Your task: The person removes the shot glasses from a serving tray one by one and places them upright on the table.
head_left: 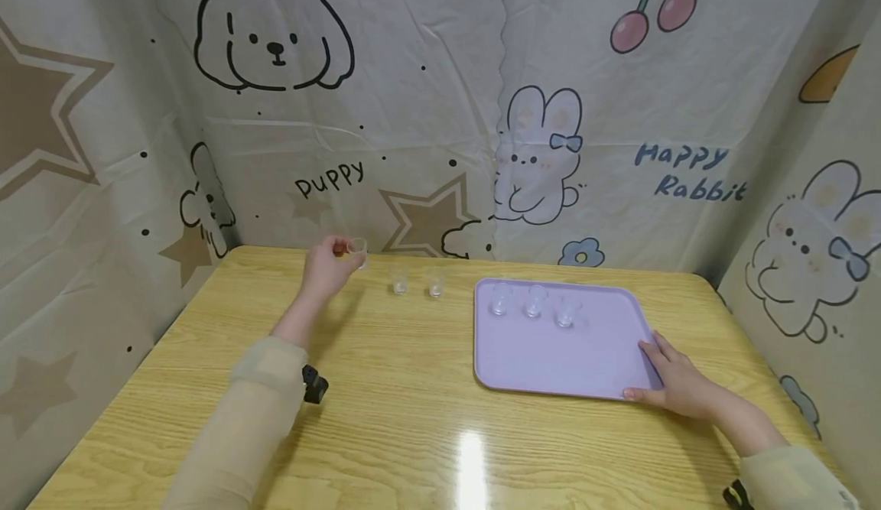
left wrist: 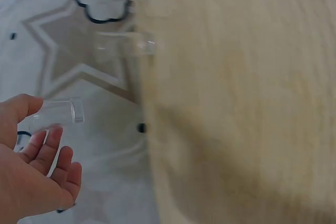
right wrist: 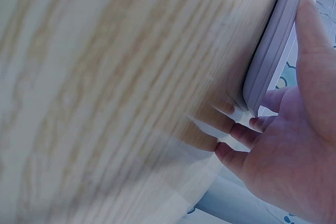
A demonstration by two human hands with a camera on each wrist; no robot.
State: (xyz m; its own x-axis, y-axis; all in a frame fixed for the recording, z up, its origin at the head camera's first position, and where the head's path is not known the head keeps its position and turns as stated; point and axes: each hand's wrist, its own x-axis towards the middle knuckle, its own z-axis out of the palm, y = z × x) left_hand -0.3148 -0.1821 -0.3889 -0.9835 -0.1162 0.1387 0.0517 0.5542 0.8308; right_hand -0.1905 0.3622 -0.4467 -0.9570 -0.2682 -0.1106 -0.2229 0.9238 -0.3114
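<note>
A small clear cup (left wrist: 60,112) is pinched between the thumb and fingers of my left hand (head_left: 325,269), near the far edge of the table. In the left wrist view the cup lies sideways across that image, its thick base away from the palm. Over at the right, my right hand (head_left: 688,389) holds the near right corner of a lilac tray (head_left: 564,365), thumb along the rim and some fingertips down at the tabletop. Three clear cups, a left one (head_left: 499,302), a middle one (head_left: 534,303) and a right one (head_left: 565,313), stand in a row on the tray's far side.
Two more clear cups, one (head_left: 399,282) and another (head_left: 436,284), stand upright on the wooden table (head_left: 385,403) between my left hand and the tray. Printed cloth (head_left: 427,112) hangs behind the table and along both sides.
</note>
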